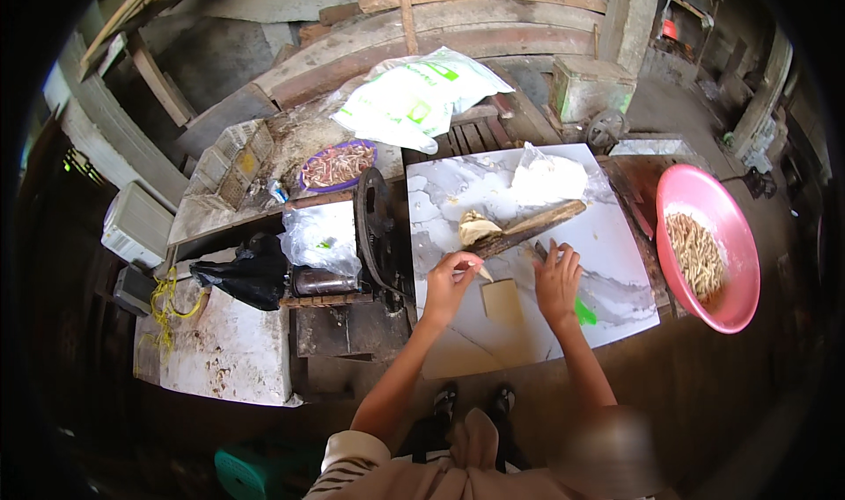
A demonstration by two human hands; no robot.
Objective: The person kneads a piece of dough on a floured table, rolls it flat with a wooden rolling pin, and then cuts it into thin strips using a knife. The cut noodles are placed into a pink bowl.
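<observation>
On the marbled white tabletop (616, 280), my left hand (447, 284) pinches a small, pointed pale strip (485, 274) between thumb and fingers. My right hand (557, 287) rests to its right with bent fingers, by a small dark object (540, 250) that the fingertips partly cover. Between the hands lies a flat tan rectangular piece (503, 303) with a dark upper edge. Just beyond, a rough length of wood (537, 227) slants across the table, a pale lump (476, 228) against its left end. A bright green scrap (584, 312) shows beside my right wrist.
To the right stands a pink basin (748, 280) of pale strips. A clear bag of white stuff (550, 179) lies at the table's back. Leftward are a wheeled machine (374, 227), a purple-rimmed basket (376, 153) of reddish strips and a black bag (246, 274).
</observation>
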